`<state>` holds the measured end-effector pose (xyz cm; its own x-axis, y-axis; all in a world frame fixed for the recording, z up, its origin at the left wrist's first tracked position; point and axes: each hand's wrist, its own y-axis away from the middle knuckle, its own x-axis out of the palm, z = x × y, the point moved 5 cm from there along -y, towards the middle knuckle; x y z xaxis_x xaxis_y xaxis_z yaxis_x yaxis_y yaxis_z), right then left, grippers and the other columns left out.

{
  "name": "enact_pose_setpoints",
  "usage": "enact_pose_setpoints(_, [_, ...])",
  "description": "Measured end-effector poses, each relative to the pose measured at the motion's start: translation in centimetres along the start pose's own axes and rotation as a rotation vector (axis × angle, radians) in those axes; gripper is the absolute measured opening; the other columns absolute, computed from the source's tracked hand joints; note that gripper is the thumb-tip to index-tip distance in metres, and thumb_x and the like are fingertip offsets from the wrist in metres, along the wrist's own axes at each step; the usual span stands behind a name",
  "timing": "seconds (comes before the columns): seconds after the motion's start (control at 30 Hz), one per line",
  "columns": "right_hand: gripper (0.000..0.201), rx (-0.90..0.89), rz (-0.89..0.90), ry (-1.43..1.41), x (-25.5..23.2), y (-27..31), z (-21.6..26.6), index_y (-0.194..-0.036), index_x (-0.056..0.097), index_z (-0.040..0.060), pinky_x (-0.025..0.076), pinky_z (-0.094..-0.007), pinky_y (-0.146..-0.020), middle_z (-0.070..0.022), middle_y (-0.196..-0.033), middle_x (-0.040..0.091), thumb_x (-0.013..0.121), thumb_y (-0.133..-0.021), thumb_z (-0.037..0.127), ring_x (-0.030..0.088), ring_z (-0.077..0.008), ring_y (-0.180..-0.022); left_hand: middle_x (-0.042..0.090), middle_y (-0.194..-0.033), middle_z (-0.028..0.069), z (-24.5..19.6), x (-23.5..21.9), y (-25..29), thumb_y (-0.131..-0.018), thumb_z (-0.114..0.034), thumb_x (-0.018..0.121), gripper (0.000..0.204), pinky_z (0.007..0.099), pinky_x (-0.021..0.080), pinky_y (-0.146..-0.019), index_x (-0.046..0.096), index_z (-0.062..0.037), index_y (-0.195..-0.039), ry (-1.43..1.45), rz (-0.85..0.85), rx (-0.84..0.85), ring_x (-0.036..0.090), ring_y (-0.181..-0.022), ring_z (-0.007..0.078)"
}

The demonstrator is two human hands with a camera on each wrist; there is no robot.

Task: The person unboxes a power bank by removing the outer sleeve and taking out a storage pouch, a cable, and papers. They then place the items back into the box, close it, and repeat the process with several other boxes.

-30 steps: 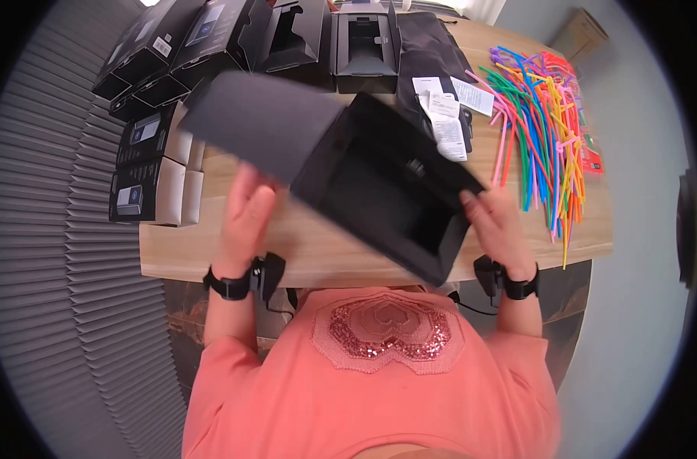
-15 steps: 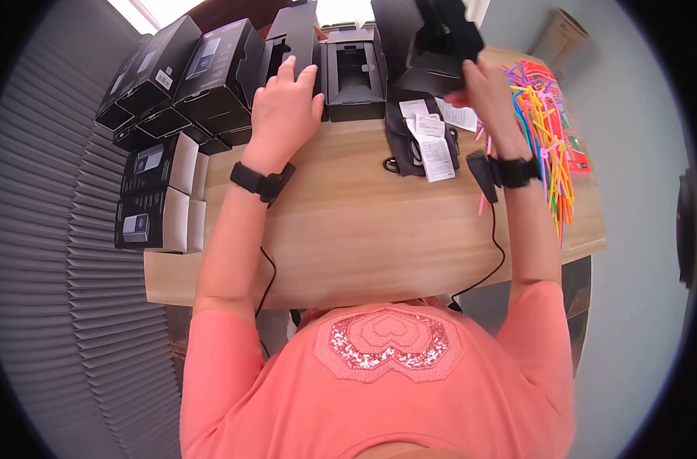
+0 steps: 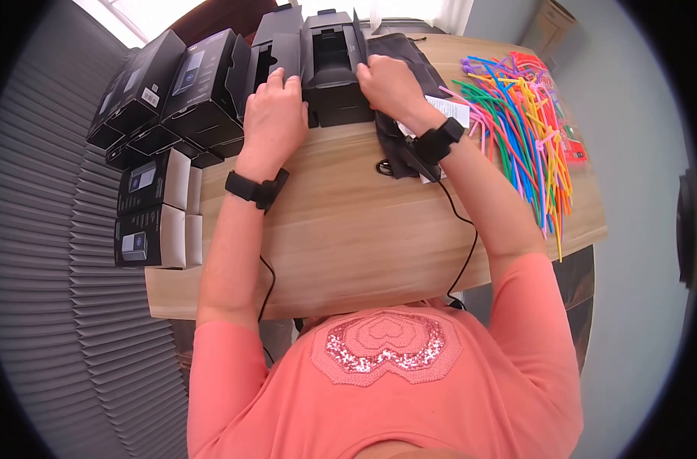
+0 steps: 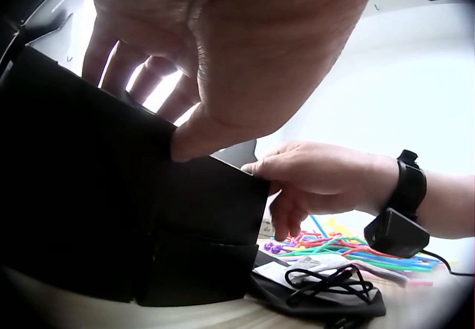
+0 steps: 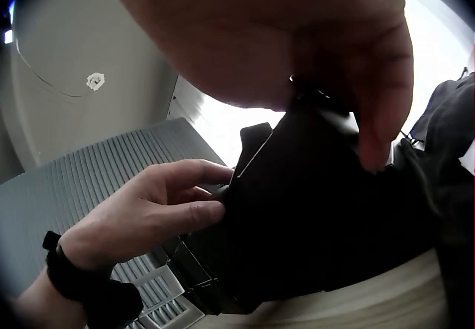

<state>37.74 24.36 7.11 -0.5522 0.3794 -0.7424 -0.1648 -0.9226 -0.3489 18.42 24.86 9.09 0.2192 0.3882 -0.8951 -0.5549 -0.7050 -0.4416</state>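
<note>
Two open black boxes stand side by side at the back of the table in the head view: the left open box (image 3: 280, 38) and the right open box (image 3: 338, 79). The right one appears to rest on another black box (image 3: 341, 109). The left hand (image 3: 273, 122) holds the near edge of the left open box, fingers over the top; in the left wrist view its thumb lies against a dark front panel (image 4: 200, 203). The right hand (image 3: 394, 88) grips the right side of the right open box, its fingers bent beside the wall in the left wrist view. Box interiors look dark.
Closed black boxes (image 3: 199, 84) are stacked at the back left, with smaller boxes (image 3: 140, 237) below. Right of the open boxes lie a dark cloth pouch (image 3: 410, 57), white papers (image 3: 457, 112) and a black cable (image 3: 384, 167). Coloured straws (image 3: 517, 138) spread at right.
The open box first held at the centre was carried to the back right and now stands atop the right-hand stack. The right hand has moved left with it; the left hand moved to the left box.
</note>
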Motion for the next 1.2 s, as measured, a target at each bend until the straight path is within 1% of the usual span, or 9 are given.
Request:
enact_pose_setpoints(0.03, [0.044,0.021,0.032,0.066,0.4,0.3,-0.3,-0.087,0.068,-0.0058,0.053,-0.0507,-0.084,-0.0295,-0.092,0.069,0.048,-0.097,0.032,0.066,-0.0475,-0.093,0.056,-0.136,0.0201,0.0,-0.1,0.0,-0.085,-0.017,0.071,0.045,0.0456,0.051,-0.093,0.061,-0.0035,-0.127,-0.017,-0.005,-0.001,0.062,-0.115,0.0356])
enact_pose_setpoints(0.13, [0.051,0.224,0.146,-0.127,0.8,0.5,-1.9,-0.09,0.067,-0.0055,0.052,-0.0498,-0.087,-0.0295,-0.094,0.069,0.048,-0.097,0.042,0.066,-0.0475,-0.096,0.058,-0.135,0.0173,-0.2,-0.5,0.0,-0.083,-0.02,0.071,0.048,0.0443,0.051,-0.092,0.062,-0.0056,-0.128,-0.114,0.021,-0.014,0.064,-0.111,0.0329])
enact_pose_setpoints(0.27, [0.057,0.229,0.136,-0.194,0.1,1.3,-2.4,-0.095,0.067,-0.0043,0.051,-0.049,-0.088,-0.0294,-0.098,0.069,0.05,-0.095,0.05,0.065,-0.0482,-0.098,0.06,-0.134,0.0146,0.0,-1.2,0.5,-0.082,-0.024,0.071,0.049,0.0435,0.051,-0.092,0.063,-0.0076,-0.128,-0.202,0.0,-0.073,0.063,-0.112,0.0299])
enact_pose_setpoints(0.33, [0.054,0.177,0.058,-0.106,-1.3,1.8,-1.9,-0.098,0.068,-0.0011,0.051,-0.0475,-0.084,-0.0266,-0.094,0.07,0.052,-0.095,0.05,0.066,-0.0459,-0.094,0.06,-0.134,0.0134,-0.4,-2.6,1.2,-0.082,-0.024,0.07,0.049,0.0436,0.05,-0.093,0.063,-0.0083,-0.127,-0.209,-0.148,-0.012,0.06,-0.117,0.0286])
enact_pose_setpoints(0.5, [0.035,0.071,0.022,-0.181,-4.8,5.0,0.7,-0.103,0.068,-0.0005,0.052,-0.0412,-0.073,-0.0199,-0.085,0.071,0.061,-0.093,0.033,0.069,-0.037,-0.082,0.059,-0.134,0.0123,1.2,-6.8,2.7,-0.082,-0.031,0.073,0.051,0.0462,0.046,-0.097,0.061,-0.0083,-0.127,-0.218,-0.263,-0.048,0.055,-0.123,0.0292])
enact_pose_setpoints(0.67, [0.025,0.007,0.102,-0.274,-7.9,9.7,2.9,-0.105,0.068,-0.0008,0.05,-0.0321,-0.064,-0.0121,-0.086,0.072,0.065,-0.092,0.02,0.065,-0.0196,-0.068,0.057,-0.137,0.0198,10.0,-13.4,2.6,-0.083,-0.038,0.07,0.057,0.0517,0.048,-0.096,0.061,-0.0029,-0.126,-0.384,-0.428,-0.308,0.052,-0.128,0.0357])
enact_pose_setpoints(0.8, [0.021,0.029,0.146,-0.306,-8.5,12.1,3.5,-0.104,0.068,-0.0004,0.048,-0.0293,-0.061,-0.0088,-0.084,0.071,0.065,-0.091,0.016,0.061,-0.0143,-0.065,0.046,-0.148,0.0223,19.5,-11.4,2.1,-0.089,-0.049,0.064,0.067,0.057,0.04,-0.107,0.056,-0.0031,-0.137,-0.344,-0.222,-0.478,0.04,-0.14,0.038])
enact_pose_setpoints(1.0, [0.019,-0.029,0.152,-0.338,-8.2,13.3,3.9,-0.101,0.068,-0.0011,0.048,-0.0299,-0.06,-0.0091,-0.081,0.07,0.064,-0.092,0.015,0.059,-0.0154,-0.064,0.039,-0.154,0.0223,18.7,-10.8,3.3,-0.086,-0.061,0.064,0.072,0.0566,0.037,-0.109,0.054,-0.0172,-0.143,-0.392,-0.182,-0.477,0.034,-0.143,0.0422])
enact_pose_setpoints(1.2, [0.018,-0.028,0.206,-0.353,-7.5,13.6,4.3,-0.1,0.067,-0.0014,0.048,-0.0311,-0.06,-0.0108,-0.081,0.069,0.064,-0.091,0.014,0.06,-0.0166,-0.064,0.049,-0.138,0.0206,17.6,-10.2,3.7,-0.082,-0.046,0.076,0.057,0.0482,0.042,-0.106,0.061,-0.0119,-0.126,-0.188,-0.399,-0.413,0.045,-0.131,0.0393])
